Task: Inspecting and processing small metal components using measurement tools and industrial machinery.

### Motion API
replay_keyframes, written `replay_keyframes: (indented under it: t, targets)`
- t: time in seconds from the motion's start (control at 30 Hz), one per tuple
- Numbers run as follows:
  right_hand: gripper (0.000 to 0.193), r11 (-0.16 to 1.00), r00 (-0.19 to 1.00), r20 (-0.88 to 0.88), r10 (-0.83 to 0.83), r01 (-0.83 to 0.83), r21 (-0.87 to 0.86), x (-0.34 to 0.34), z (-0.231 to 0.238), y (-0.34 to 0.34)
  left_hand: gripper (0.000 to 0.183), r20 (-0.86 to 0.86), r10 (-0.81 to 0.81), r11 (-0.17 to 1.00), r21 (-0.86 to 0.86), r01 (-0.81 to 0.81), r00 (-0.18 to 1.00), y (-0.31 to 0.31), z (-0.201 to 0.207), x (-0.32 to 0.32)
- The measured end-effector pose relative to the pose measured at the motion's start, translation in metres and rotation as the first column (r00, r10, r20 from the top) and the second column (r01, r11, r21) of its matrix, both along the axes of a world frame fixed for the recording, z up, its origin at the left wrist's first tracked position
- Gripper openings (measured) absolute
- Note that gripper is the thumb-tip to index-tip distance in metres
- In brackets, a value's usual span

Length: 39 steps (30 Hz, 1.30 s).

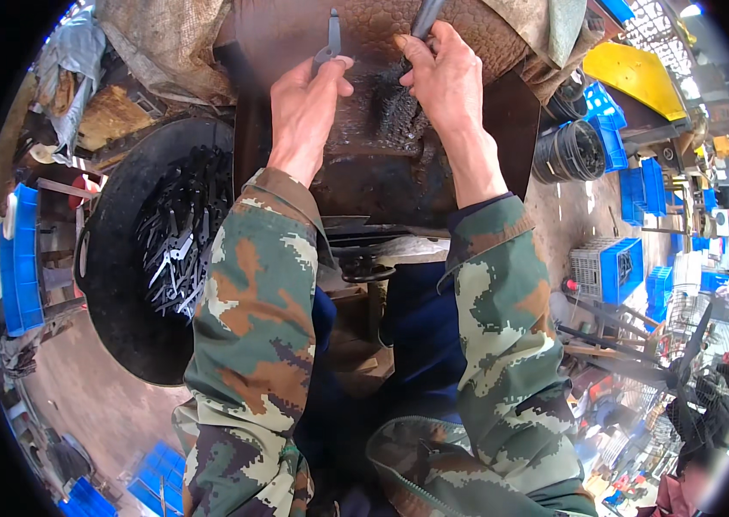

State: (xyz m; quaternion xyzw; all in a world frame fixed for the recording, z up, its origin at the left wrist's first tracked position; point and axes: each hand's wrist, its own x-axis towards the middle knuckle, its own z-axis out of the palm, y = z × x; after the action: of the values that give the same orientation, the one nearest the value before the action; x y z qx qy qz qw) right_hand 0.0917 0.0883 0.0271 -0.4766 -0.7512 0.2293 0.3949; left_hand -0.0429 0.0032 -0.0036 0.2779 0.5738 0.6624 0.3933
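Note:
My left hand [308, 108] pinches a small flat grey metal piece [333, 36] between thumb and fingers. Its narrow tip points away from me, and it resembles one half of a pair of pliers. My right hand [450, 82] is closed around a dark rod-like handle [427, 17] that runs up out of view. Just below those fingers lies a dark, wet, rough clump [400, 112]; I cannot tell whether it joins the handle. Both hands are above a wet brown work surface [347, 177] with dark grime on it.
Left of my forearm stands a wide black tub [119, 297] with many similar metal pieces [179, 250]. Burlap sacking [166, 43] drapes the far side. Black buckets [569, 151], blue crates [623, 267] and a yellow panel [635, 77] stand right. A black fan [679, 370] is lower right.

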Motion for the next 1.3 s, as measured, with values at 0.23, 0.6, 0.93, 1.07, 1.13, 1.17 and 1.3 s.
replay_keyframes:
  t: [0.23,0.6,0.93,1.07,1.13,1.17,1.3]
  targets:
    - [0.027,0.999,1.000,-0.023,0.018,-0.018,-0.031,0.002,0.001,-0.003,0.026,0.026,-0.007,1.000,-0.001,0.007,1.000,-0.006,0.004,0.000]
    - [0.029,0.995,0.994,-0.105,0.039,-0.048,-0.087,-0.001,0.002,0.000,0.026,0.038,-0.006,0.998,0.062,0.003,0.999,-0.016,0.017,0.000]
    - [0.022,0.954,0.967,-0.179,0.181,-0.218,-0.208,0.023,0.001,-0.033,0.026,-0.030,-0.043,0.995,0.094,0.045,0.999,-0.033,0.029,-0.011]
    - [0.026,0.904,0.945,-0.047,0.324,-0.323,-0.281,0.059,0.007,-0.081,0.027,-0.083,-0.073,0.993,0.083,0.080,0.994,-0.041,0.026,-0.008]
    - [0.031,0.876,0.898,0.020,0.439,-0.424,-0.230,0.078,0.004,-0.106,0.027,-0.216,-0.126,0.989,0.048,0.140,0.968,-0.040,0.021,-0.005]
    - [0.026,0.814,0.826,0.181,0.533,-0.559,0.154,0.082,-0.003,-0.111,0.027,-0.236,-0.159,0.984,0.040,0.173,0.959,-0.039,0.019,-0.003]
    - [0.033,0.758,0.662,0.482,0.574,-0.652,-0.007,0.107,-0.022,-0.145,0.027,-0.363,-0.181,0.983,-0.032,0.182,0.914,-0.038,0.010,0.000]
